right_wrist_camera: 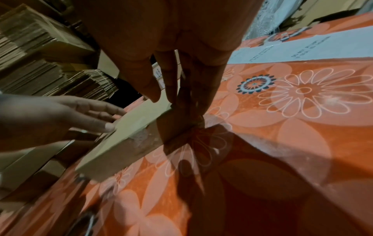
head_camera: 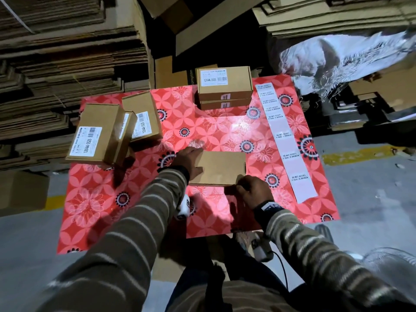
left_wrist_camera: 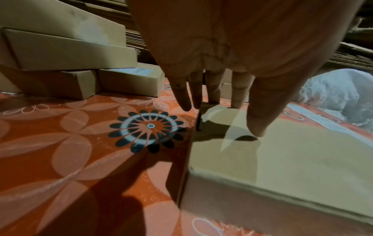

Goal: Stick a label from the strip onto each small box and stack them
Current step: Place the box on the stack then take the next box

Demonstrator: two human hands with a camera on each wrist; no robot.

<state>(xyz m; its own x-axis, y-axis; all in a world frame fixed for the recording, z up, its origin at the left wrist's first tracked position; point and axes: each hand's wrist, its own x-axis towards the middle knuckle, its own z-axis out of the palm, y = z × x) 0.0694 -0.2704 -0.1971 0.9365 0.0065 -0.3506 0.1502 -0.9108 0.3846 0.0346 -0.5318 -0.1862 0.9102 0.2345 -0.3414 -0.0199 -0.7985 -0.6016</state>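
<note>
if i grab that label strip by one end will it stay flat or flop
Probably flop: the label strip is long, thin paper lying limp on the cloth. It looks light, so it would likely slide or curl if pushed.

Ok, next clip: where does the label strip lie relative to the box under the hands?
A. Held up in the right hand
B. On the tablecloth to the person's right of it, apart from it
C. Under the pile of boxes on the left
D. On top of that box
B: the label strip lies flat on the red tablecloth, clear to the right of the box both hands touch.
</note>
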